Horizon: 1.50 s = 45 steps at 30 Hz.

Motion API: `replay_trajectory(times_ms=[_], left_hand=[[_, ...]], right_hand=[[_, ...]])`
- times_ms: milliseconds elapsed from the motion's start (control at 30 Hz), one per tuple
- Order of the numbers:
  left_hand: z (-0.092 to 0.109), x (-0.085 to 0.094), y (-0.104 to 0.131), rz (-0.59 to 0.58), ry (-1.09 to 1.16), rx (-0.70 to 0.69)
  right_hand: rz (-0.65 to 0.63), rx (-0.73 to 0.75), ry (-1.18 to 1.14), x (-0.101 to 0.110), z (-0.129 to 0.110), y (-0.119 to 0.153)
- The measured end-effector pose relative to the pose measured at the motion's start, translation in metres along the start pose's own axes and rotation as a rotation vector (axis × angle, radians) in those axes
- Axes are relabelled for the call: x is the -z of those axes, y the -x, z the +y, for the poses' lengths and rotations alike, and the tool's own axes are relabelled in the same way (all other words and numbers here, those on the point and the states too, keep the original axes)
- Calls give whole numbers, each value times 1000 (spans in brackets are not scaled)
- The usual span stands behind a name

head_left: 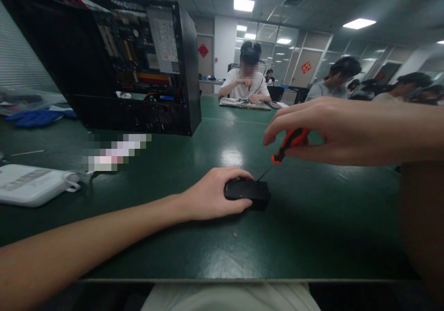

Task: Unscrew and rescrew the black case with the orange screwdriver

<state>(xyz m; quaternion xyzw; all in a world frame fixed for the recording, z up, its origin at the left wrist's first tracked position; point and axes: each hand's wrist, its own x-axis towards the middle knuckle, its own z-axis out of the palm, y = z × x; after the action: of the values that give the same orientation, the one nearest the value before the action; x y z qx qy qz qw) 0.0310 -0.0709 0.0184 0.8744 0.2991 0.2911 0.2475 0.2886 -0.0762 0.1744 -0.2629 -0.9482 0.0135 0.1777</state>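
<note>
Left fingers [240, 204] spanning block [250, 192], right fingers [277, 125] screwdriver [288, 140]

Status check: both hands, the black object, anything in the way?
Left hand gripping black object on green table. Right hand holding screwdriver, tilted, tip at the object's far top edge. Computer case farther back, left, apart from both hands.

Low down, the left hand [211, 195] is curled, forearm [118, 236] extended; the right hand [321, 124] is raised higher, fingers [280, 122] bent!
</note>
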Motion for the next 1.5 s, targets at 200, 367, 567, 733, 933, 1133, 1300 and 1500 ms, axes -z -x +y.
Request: replay_trajectory(times_ms=[200,367,567,733,933,1133,1300,1500], left_hand=[[-6,2,1,-7,-37,-29],[-7,0,1,-4,-50,-32],[-7,0,1,-2,-52,-45],[-8,0,1,-1,-51,-48],[-7,1,1,-3,-50,-57],[-8,1,1,-15,-26,-61],[-8,1,0,-20,4,-66],[-8,2,1,-17,10,-57]], right_hand=[[-211,68,211,1,2,-7],[-185,53,217,-1,-3,-15],[-253,78,238,3,-10,-14],[-137,99,289,-4,-2,-16],[-231,112,224,2,-8,-14],[-173,103,159,4,-22,-11],[-162,133,112,3,-31,-11],[-194,143,81,-3,-31,-14]])
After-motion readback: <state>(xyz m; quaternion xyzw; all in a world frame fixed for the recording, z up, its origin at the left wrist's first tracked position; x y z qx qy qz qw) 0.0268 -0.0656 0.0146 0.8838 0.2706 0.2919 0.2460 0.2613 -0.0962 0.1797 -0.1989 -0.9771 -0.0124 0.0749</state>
